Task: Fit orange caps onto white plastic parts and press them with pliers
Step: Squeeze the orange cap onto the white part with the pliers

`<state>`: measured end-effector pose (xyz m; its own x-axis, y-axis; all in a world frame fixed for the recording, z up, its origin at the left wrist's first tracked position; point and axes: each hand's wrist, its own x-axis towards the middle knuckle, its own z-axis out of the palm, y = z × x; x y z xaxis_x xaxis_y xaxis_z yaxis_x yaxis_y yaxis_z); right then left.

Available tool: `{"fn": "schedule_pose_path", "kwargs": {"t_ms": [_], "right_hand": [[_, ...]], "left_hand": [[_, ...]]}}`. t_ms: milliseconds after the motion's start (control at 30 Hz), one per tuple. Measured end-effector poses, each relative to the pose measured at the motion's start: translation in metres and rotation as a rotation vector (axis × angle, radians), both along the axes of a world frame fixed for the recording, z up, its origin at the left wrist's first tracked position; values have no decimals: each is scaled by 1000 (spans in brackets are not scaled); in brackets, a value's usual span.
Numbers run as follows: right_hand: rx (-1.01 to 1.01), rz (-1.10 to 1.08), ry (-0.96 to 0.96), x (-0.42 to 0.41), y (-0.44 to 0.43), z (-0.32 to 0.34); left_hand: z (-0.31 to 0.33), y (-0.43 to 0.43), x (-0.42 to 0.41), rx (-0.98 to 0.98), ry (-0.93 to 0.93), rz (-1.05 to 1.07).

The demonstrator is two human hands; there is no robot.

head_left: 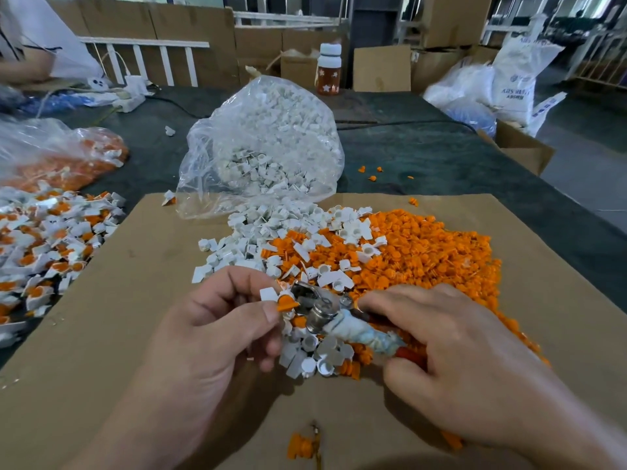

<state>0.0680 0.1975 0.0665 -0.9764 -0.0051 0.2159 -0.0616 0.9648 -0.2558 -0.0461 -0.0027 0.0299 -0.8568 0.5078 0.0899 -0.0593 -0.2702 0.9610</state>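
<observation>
A: Orange caps [424, 259]: how much of that heap is left?
B: Most of it, I'd judge. It spreads over the cardboard sheet [142, 300], beyond and to the right of the right grip [451, 337], and it's the biggest lot on there.
A: And the white side?
B: A clear bag of white plastic parts [268, 144] sits well beyond both grips. It's nearly full, with its mouth spilling onto the sheet, so there's plenty to go.
A: Anything finished?
B: Well off to the left of the left grip [217, 320] lies a pile of capped pieces [51, 239], white with orange showing. It's sizable, yet smaller than what waits.
A: Closer in?
B: Loose white parts [258, 242] lie just beyond the left grip, mixing into the orange heap. A few more lie beneath the two grips.
A: The tool?
B: The pliers [325, 313] are between the grips. The right grip is curled round the handles, one of them wrapped in pale tape, and the nose points at the left grip.
A: And the piece in hand?
B: The left grip pinches one white part [268, 294] between thumb and forefinger, with an orange cap [287, 303] seated on it and touching the pliers' nose. I can't tell whether the squeeze has been made. I'd call this the pressing step of one piece among very many.
</observation>
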Motion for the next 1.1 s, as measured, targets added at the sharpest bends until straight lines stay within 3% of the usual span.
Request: {"fn": "schedule_pose_path", "kwargs": {"t_ms": [433, 833, 1100], "right_hand": [[-89, 67, -20, 2, 2, 2], [-48, 70, -64, 2, 1, 4], [95, 26, -155, -5, -1, -4]], "left_hand": [[4, -7, -3, -100, 56, -81], [7, -8, -2, -200, 142, -107], [4, -3, 0, -209, 136, -87]]}}
